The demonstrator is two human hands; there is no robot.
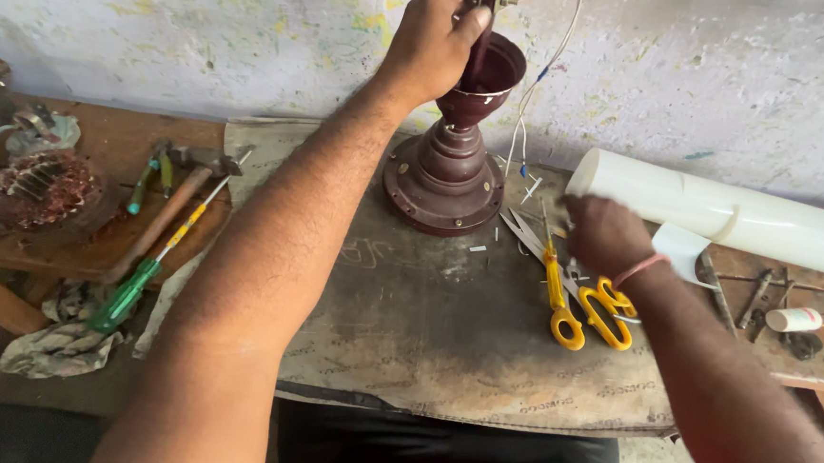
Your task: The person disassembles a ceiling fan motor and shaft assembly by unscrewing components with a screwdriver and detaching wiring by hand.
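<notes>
Your left hand [433, 37] grips the maroon fan rod [477, 54] w/ fingers closed; right hand [604, 236] hovers curled, holding nothing, by yellow scissors [579, 304].

fan housing [447, 157]: dark maroon, glossy
scissors [584, 304]: yellow handles
screwdriver [132, 291]: green w/ yellow shaft
roll [718, 217], upper right: plain white

Even, soft daylight, no hard glare. Pale wall [726, 79] at 12–2 o'clock is brightest; white roll [718, 217] at 3 nearly washed out. Soft shadows under arms, darkest at 6–7. Right hand [604, 236] slightly motion-blurred; near forearms soft. Mild wide-angle stretch at the edges.
</notes>
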